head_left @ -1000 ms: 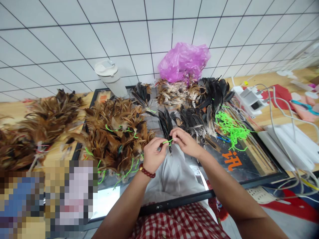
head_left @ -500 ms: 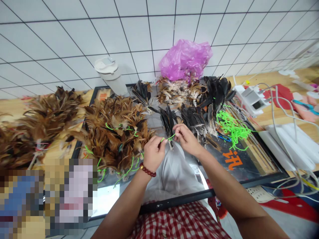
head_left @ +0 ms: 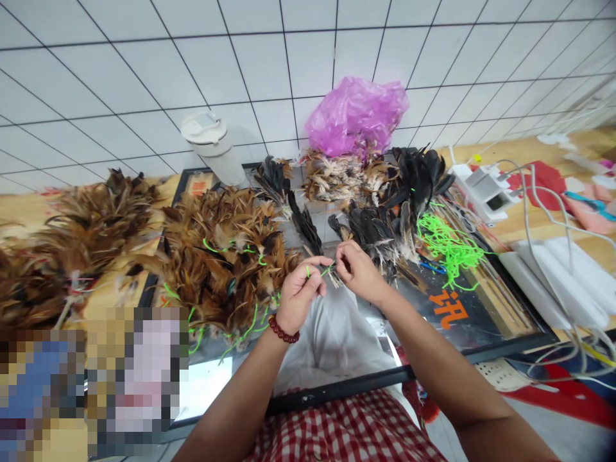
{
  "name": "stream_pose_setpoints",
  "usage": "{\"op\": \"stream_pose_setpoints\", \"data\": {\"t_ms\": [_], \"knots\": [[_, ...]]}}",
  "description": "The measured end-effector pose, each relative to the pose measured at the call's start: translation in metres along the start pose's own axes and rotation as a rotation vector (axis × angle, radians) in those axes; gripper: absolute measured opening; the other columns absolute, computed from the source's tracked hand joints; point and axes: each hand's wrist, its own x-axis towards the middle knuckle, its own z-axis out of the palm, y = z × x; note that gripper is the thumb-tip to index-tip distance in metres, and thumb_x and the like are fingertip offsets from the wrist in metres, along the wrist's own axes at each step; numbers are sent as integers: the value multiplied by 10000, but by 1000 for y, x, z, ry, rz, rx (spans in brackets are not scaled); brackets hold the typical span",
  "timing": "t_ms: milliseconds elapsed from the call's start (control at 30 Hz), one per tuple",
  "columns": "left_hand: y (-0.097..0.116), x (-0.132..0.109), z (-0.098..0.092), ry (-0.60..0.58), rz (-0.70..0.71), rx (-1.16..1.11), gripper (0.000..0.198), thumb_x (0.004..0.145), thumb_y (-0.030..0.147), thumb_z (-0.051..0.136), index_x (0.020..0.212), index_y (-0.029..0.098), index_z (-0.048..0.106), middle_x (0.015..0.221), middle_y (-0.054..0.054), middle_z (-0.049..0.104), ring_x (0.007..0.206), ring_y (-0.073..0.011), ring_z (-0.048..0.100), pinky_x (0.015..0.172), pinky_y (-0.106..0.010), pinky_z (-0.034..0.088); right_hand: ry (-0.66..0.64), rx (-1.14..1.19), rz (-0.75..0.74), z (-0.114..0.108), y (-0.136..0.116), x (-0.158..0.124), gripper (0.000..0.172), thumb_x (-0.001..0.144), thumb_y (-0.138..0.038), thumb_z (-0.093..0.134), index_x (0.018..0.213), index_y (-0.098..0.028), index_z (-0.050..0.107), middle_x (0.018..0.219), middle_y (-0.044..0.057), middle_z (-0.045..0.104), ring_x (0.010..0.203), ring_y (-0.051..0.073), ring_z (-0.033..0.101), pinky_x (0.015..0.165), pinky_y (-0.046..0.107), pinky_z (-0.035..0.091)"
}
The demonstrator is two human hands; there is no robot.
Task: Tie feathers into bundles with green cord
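A small bundle of black feathers [head_left: 304, 224] lies tilted to the left just beyond my hands, its pale quill ends [head_left: 335, 281] showing between them. A thin green string [head_left: 327, 268] runs by the quills. My left hand [head_left: 301, 292], with a dark red bead bracelet [head_left: 283, 330] at the wrist, has the string at its thumb and fingers, the index finger stretched toward the quills. My right hand [head_left: 359, 273] is closed in a pinch at the other end of the string. Its fingers partly hide where string and quills meet.
Brown feather bundles [head_left: 226, 256] with green ties are piled at the left. More black feathers [head_left: 370, 228], a heap of green string [head_left: 450, 247] and a white power strip [head_left: 488, 192] lie right. A white cup [head_left: 212, 144] and pink plastic bag [head_left: 356, 115] stand behind.
The black feather bundle has swung from nearly upright to leaning left. My left index finger has stretched out, and the string between my hands has shifted.
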Motion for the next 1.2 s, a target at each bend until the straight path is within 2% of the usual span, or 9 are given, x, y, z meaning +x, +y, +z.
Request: {"op": "stream_pose_setpoints", "data": {"t_ms": [100,300,467,600,700,800,867,1000,1200], "knots": [[-2,1,4,85,-87,-212,275,888,409,520,758,169,548,864,-54,630,475,-55,421,416,-217,320,10,-51,-14,0,0,-1,131,790,-88,463,822,-215,456,900,72,513,842,192,526,745,319,450],[-5,6,6,204,-123,-285,323,824,449,604,675,170,540,672,-2,562,453,-55,355,426,-226,321,11,-236,46,-1,-6,-6,72,827,-151,481,864,-214,484,989,85,550,857,195,564,707,304,463],[-13,7,8,229,-182,-147,161,770,317,672,791,172,604,627,22,560,535,-80,483,521,-217,408,41,-122,-45,-4,-15,-8,63,832,-166,511,873,-213,519,1032,86,550,920,189,570,760,303,480],[-12,5,9,198,-63,106,81,747,224,662,800,168,638,777,-25,638,681,-113,576,631,-238,462,-31,13,-164,-3,-22,-10,53,864,-194,516,904,-214,545,1040,84,543,973,183,564,838,319,489],[-7,4,7,190,13,256,74,790,232,626,763,169,651,773,-30,645,701,-123,584,648,-243,461,-44,20,-174,-2,-22,-11,151,898,-193,478,1019,-218,565,1081,89,542,1002,181,563,868,331,493],[0,3,6,165,14,282,104,819,253,606,777,168,650,753,-22,650,678,-118,581,643,-237,456,-26,-24,-153,-2,-18,-10,284,905,-168,443,1167,-221,537,1194,111,511,1095,194,544,899,352,491],[2,2,6,139,4,284,109,822,257,604,790,165,653,743,-18,649,659,-112,571,631,-230,448,-48,-53,-153,-2,-16,-10,263,899,-173,456,1139,-221,554,1218,110,505,1099,198,548,895,352,491],[0,2,7,143,-73,182,105,814,261,612,813,164,654,657,3,619,591,-100,541,595,-221,434,-29,-56,-157,-5,-15,-10,138,892,-157,452,936,-204,574,1104,94,545,1024,186,567,875,333,480],[-8,7,8,193,-192,-42,102,699,213,695,761,152,642,699,-20,666,600,-108,584,602,-229,472,-96,-63,-166,-8,-20,-10,72,860,-183,495,863,-193,566,1091,99,566,1028,208,566,880,359,463]]}}
